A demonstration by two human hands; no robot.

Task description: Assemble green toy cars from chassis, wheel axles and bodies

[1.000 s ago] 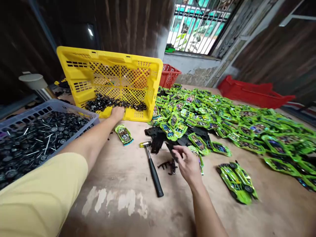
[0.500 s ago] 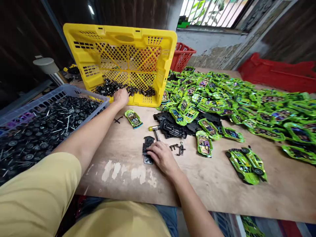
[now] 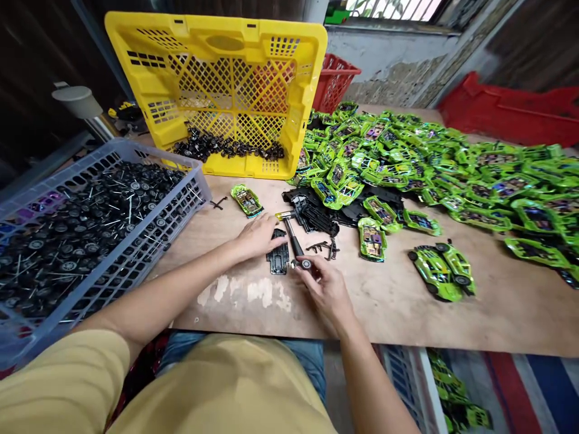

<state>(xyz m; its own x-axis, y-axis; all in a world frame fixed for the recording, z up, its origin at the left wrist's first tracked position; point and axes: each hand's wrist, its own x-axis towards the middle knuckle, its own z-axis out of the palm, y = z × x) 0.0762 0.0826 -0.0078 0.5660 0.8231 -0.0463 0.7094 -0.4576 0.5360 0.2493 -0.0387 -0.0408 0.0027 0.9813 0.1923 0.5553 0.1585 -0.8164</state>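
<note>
A flat black toy-car chassis (image 3: 277, 258) lies on the wooden table in front of me. My left hand (image 3: 259, 236) is at its upper left, thumb stretched over the chassis and apart from the fingers, which are beside the hammer head. The small hammer (image 3: 293, 235) has a yellow-tipped head, and its dark handle points toward my right hand (image 3: 326, 283). Between that hand's thumb and fingers is a small black toy wheel (image 3: 306, 264) with a grey hub. Whether an axle is attached cannot be made out. Small black parts (image 3: 322, 247) lie just beyond the right hand.
A clear plastic crate (image 3: 176, 211) of wheels on axles stands at left. Behind, a tilted yellow crate (image 3: 217, 42) holds small black parts. Green car bodies (image 3: 398, 163) are heaped at right, with two wheeled green cars (image 3: 443, 271) nearer. A red basket (image 3: 337, 75) stands behind.
My left hand has come out of the yellow crate to the chassis and hammer. My right hand has left the chassis, shifted right, and now holds a wheel.
</note>
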